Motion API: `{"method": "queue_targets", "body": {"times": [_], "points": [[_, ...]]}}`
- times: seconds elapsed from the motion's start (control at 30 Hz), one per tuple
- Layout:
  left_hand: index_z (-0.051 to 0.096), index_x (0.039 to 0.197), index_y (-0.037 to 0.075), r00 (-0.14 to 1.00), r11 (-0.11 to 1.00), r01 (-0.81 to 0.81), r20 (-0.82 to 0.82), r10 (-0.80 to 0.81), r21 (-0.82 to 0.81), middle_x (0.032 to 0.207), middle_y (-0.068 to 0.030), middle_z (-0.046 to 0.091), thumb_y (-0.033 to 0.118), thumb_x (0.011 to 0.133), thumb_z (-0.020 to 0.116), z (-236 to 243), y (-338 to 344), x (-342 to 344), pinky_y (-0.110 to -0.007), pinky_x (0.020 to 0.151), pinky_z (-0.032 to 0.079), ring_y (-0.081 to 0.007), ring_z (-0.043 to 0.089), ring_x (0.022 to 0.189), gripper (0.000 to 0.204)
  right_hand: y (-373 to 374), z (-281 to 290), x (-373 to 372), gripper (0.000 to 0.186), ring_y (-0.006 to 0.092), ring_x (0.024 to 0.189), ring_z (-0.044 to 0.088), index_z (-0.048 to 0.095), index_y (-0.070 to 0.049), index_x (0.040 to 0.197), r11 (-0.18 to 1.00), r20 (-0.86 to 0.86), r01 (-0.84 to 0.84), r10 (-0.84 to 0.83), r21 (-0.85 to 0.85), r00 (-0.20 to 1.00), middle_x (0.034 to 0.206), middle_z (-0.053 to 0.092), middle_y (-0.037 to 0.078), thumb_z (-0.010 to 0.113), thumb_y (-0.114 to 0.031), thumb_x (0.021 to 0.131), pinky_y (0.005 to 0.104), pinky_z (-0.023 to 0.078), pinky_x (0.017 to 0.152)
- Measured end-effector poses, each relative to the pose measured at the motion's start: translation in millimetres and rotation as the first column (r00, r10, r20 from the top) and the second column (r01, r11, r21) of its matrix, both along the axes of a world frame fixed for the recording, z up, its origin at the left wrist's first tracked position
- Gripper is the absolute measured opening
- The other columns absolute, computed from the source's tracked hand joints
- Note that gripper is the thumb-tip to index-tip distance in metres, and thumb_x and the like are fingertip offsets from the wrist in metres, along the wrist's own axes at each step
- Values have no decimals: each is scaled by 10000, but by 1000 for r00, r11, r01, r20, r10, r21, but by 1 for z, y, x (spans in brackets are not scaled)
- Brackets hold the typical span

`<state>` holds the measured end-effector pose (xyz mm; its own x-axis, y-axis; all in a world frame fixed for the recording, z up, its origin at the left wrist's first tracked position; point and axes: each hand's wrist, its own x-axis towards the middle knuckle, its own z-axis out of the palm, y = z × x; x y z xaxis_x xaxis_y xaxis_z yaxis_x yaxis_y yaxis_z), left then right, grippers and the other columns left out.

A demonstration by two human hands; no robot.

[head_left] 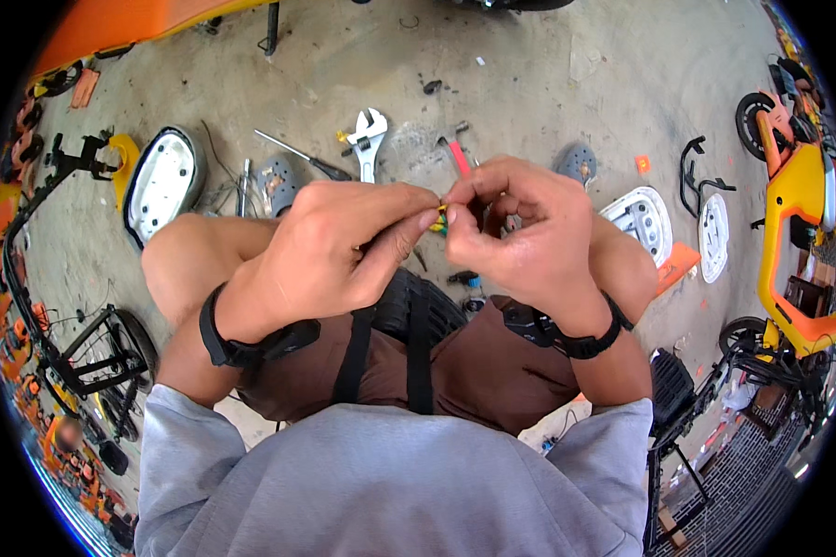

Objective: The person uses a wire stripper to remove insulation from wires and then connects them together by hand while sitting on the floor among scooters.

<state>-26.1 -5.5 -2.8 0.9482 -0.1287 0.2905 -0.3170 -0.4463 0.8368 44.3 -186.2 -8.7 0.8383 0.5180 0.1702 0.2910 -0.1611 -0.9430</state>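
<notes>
My left hand (339, 246) and my right hand (525, 223) meet above my knees, pinching a small yellow-and-green piece (439, 223) between their fingertips; my fingers partly hide it, so I cannot make out what it is. Just beyond them on the concrete floor lie a large adjustable wrench (369, 139), a screwdriver (320, 163), a metal rod-like tool (245, 186) and a red-handled tool (458, 156). My feet, in grey clogs (577, 160), are either side of the tools.
A white-lined shell (155, 186) lies left, white panels (712, 239) and black bent tubing (692, 176) right. A black bike frame (97, 357) stands at left, a yellow-and-orange bike body (780, 269) at right. An orange panel (102, 32) crosses the upper left.
</notes>
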Motion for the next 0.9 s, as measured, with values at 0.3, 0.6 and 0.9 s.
{"method": "queue_targets", "body": {"times": [0.3, 0.6, 0.9], "points": [[683, 910, -56, 999, 995, -44, -11, 43, -93, 615, -140, 630, -74, 806, 612, 3, -5, -3, -294, 462, 477, -214, 633, 495, 127, 6, -1, -6, 116, 111, 528, 635, 668, 5, 783, 998, 167, 51, -53, 21, 985, 674, 671, 79, 712, 3, 676, 241, 502, 482], [694, 930, -54, 990, 987, -73, -131, 55, -141, 588, -75, 634, 8, 905, 585, 3, -6, -5, -238, 443, 466, -118, 625, 492, 127, 4, 0, -8, 118, 95, 548, 633, 686, 23, 808, 998, 62, 45, -47, 32, 997, 676, 671, 88, 693, 14, 691, 229, 503, 501], [689, 943, -55, 940, 962, -105, -340, 13, -253, 601, -71, 638, 101, 965, 574, 11, -4, -6, -225, 429, 463, -105, 609, 490, 194, -1, 0, -6, 126, 53, 582, 612, 700, 23, 849, 999, -178, -2, 12, 53, 984, 681, 673, 64, 689, 7, 724, 207, 485, 522]]}}
